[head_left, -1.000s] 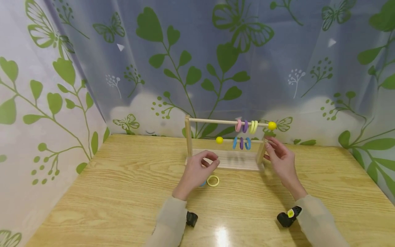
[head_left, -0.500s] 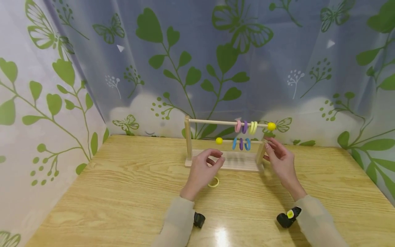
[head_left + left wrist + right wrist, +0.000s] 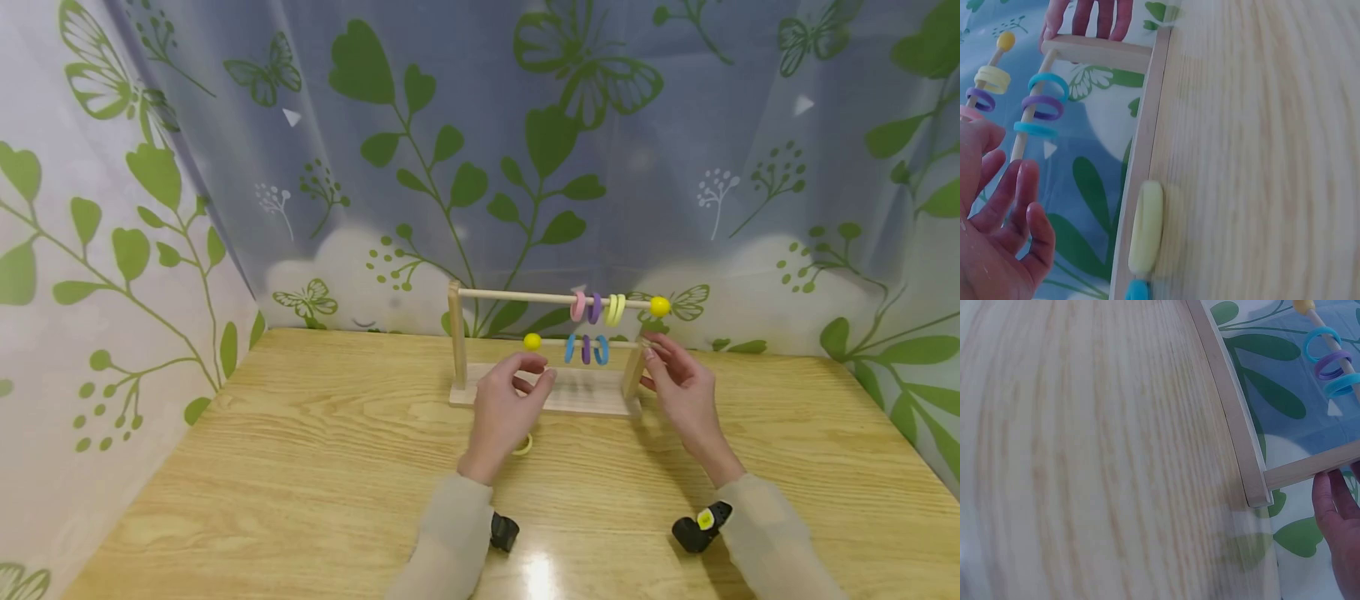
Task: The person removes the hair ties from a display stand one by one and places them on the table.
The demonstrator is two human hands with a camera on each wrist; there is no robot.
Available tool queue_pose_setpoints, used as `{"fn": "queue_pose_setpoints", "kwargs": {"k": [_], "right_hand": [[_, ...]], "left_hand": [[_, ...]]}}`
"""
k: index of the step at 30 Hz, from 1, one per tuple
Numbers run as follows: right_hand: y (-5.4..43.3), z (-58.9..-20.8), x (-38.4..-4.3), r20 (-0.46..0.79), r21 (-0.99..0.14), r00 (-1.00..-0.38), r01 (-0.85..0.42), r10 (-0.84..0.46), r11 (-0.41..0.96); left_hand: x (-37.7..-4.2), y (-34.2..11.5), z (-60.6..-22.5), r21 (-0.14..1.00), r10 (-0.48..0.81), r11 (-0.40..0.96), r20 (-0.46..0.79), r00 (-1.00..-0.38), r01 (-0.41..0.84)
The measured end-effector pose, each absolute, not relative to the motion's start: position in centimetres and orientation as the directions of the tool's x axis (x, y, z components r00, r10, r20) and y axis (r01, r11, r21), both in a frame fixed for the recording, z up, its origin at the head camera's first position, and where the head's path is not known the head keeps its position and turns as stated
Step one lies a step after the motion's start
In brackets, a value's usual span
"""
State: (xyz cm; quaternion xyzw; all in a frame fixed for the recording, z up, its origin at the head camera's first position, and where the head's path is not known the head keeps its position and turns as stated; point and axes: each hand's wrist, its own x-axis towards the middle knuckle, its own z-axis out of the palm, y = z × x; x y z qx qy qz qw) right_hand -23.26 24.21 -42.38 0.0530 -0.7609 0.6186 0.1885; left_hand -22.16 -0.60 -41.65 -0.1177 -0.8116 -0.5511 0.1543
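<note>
A wooden ring stand stands on the table, with two rods ending in yellow balls. Pink, purple and pale yellow rings hang on its upper rod. Blue and purple rings hang on the lower one. My left hand hovers in front of the stand, fingers loosely bent and parted from the thumb, just below the lower rod's yellow ball. Nothing shows between its fingers. My right hand holds the top of the short right post between thumb and fingers.
On the table, a pale yellow ring lies in front of the stand's base, partly hidden by my left hand in the head view. Beside it is a blue ring. A patterned curtain hangs behind the table.
My left hand has moved rightward and a little forward along the front of the stand, covering more of the yellow ring on the table. The right hand keeps its hold on the post.
</note>
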Motion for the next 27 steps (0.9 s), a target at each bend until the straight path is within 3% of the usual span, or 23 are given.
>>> {"fn": "queue_pose_setpoints", "kwargs": {"k": [27], "right_hand": [[24.2,-42.4,-23.3,0.355,-0.925,-0.922,-0.323,0.152,0.201]], "left_hand": [[-22.9,3.3,-41.8,0.851,-0.175,0.437,0.398,-0.901,0.291]]}}
